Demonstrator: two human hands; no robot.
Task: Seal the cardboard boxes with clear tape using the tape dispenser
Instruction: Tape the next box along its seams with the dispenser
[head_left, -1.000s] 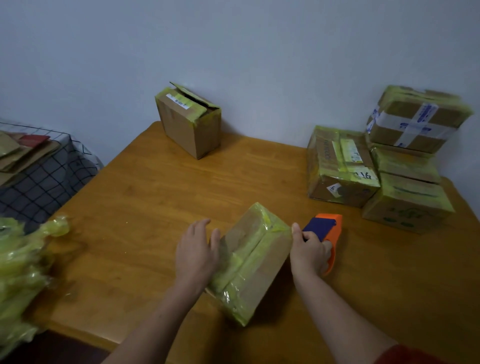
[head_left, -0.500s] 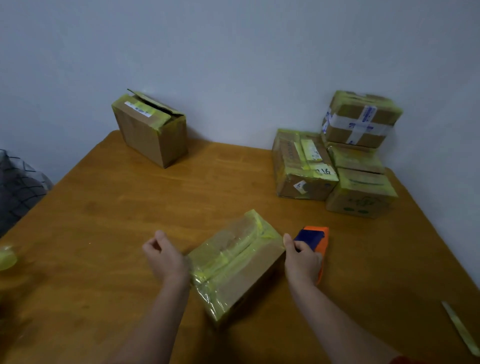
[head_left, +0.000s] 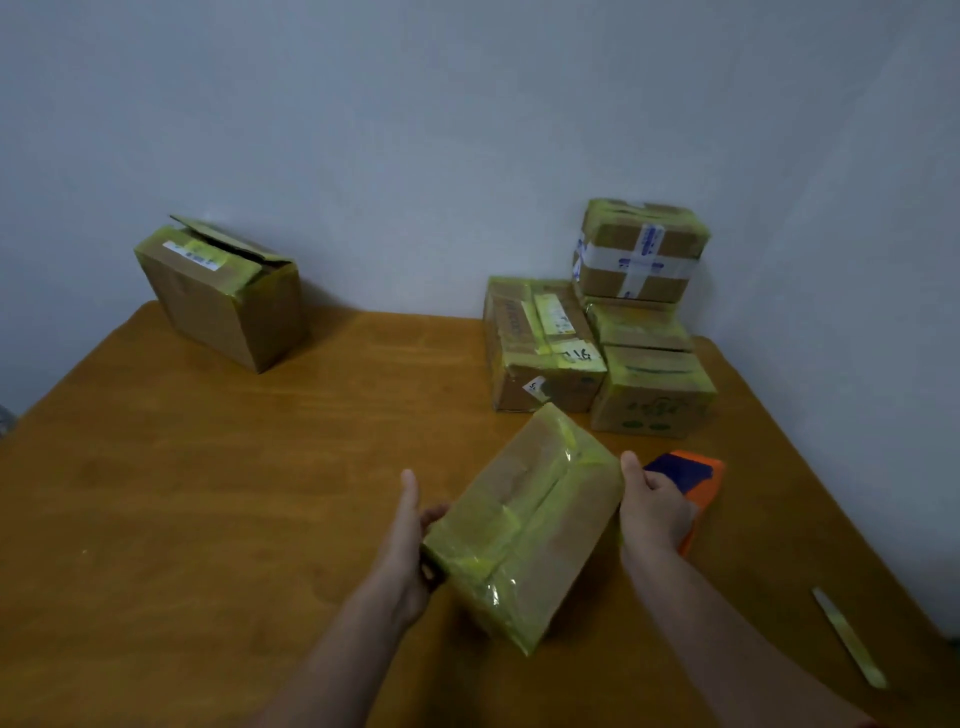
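- Table (head_left: 260, 493): flat wooden top with an orange-brown varnished grain. It lies under the held box and extends past it on every side.
- Open-flap box (head_left: 223, 296): plain brown corrugated cardboard, rectangular, with yellow-green tape on its top edges and a white label. One top flap stands ajar. It sits well apart from the held box, to the far left.
- Group of sealed boxes (head_left: 545, 353): four cardboard cartons, taped yellow-green, directly beyond the held box. The uppermost carries crossed white tape with blue print.
- Held box (head_left: 524, 525): oblong brown cardboard carton, set diagonally between both hands. Glossy, wrinkled clear tape with a yellow-green tint covers its top seam and both ends. Whether it rests on the table cannot be determined.
- Left hand (head_left: 405, 551): grips the near-left end of the held box, thumb straight up, fingers curled round the end.
- Right hand (head_left: 652, 509): fingers wrapped round the tape dispenser, thumb tip touching the right edge of the held box.
- Tape dispenser (head_left: 696, 478): smooth orange plastic body with a dark blue part, just beside the held box on its right.
- Narrow pale strip (head_left: 849, 636): flat and straight, well to the right of the held box.
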